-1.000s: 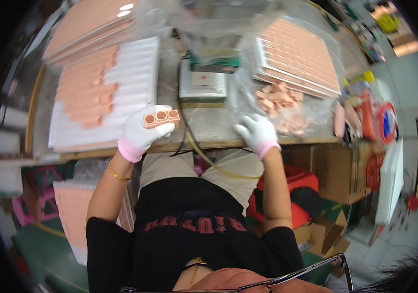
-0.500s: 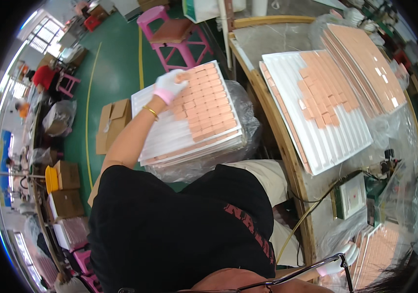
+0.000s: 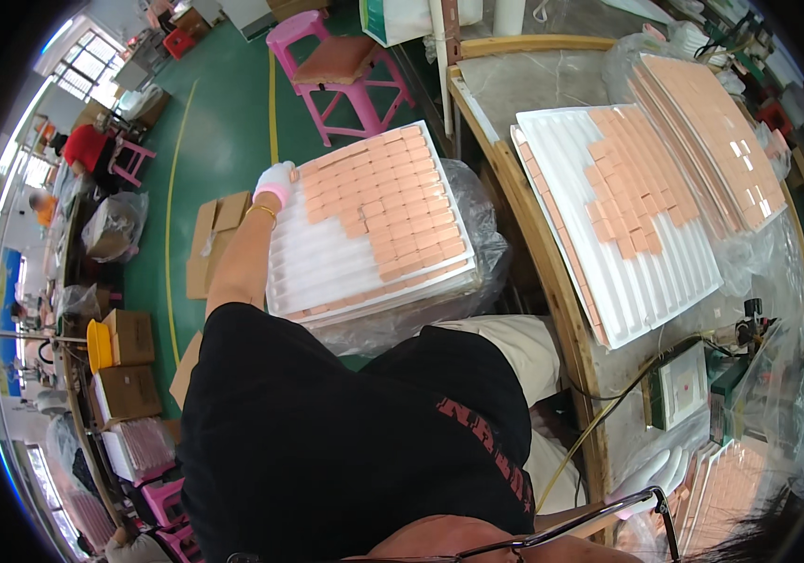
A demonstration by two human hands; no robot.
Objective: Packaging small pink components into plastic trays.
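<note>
My left hand [image 3: 277,181], in a white glove with a pink cuff, is at the far left corner of a ridged white tray [image 3: 313,267]. Its fingers are bent together at the left end of the far row of small peach-coloured rectangular pieces [image 3: 388,202]. Whether a piece is between them is hidden. These pieces lie in rows over the tray's far and right parts; bare grooves show at the near left. At the lower right, my right hand [image 3: 650,479], gloved too, has its fingers stretched out beside upright peach-coloured panels [image 3: 721,493]. Glasses partly cover that hand.
A second white tray [image 3: 650,296], partly covered with like pieces, lies on the wood-edged table [image 3: 561,338] at right. Stacked peach panels [image 3: 712,141] lean behind it. A green-and-white device [image 3: 681,387] with cables stands nearer. A pink stool [image 3: 355,94] and cardboard [image 3: 205,244] are on the floor.
My left hand has moved left along the far row to the tray's corner, uncovering pieces there. My right hand has shifted slightly up and its fingers show more clearly.
</note>
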